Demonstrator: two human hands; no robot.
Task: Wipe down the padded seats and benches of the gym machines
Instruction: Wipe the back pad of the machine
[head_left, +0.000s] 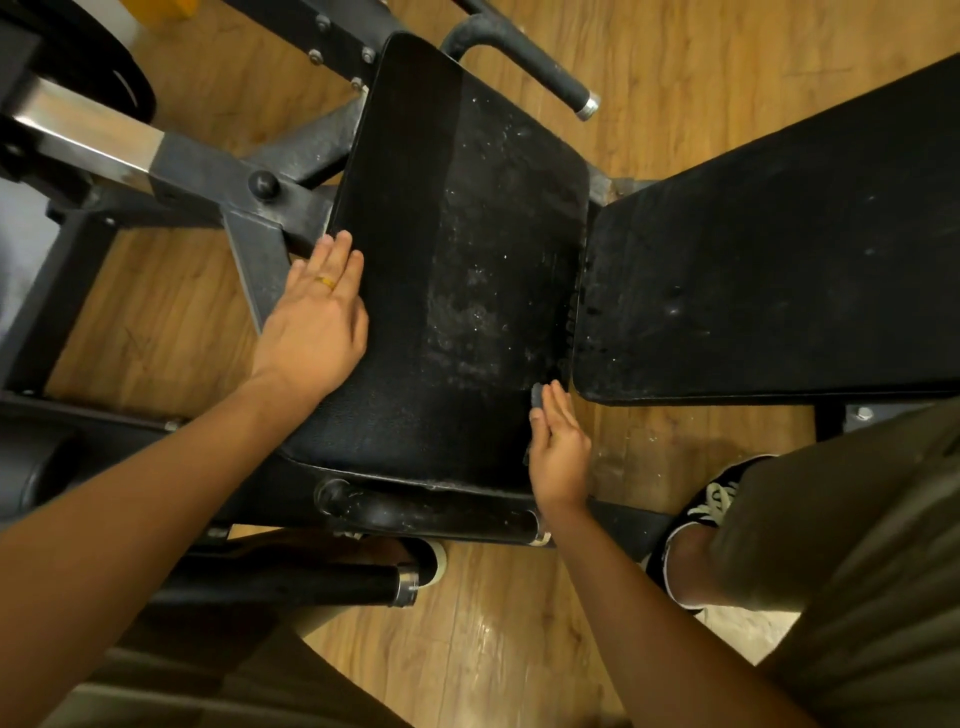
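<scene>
The left forearm (130, 493) leads to the left hand (317, 317), fingers flat on the seat pad (457, 260) at its left edge. The right hand (558, 447) presses a dark cloth (537, 397), fingers straight, at its right edge. White specks dot mid-pad, and the back pad (779, 260) to its right also looks unwiped.

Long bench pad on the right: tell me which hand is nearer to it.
Right. The right hand is at the near right corner of the seat pad, just across the gap from the long bench pad. The left hand rests on the seat pad's left edge.
</scene>
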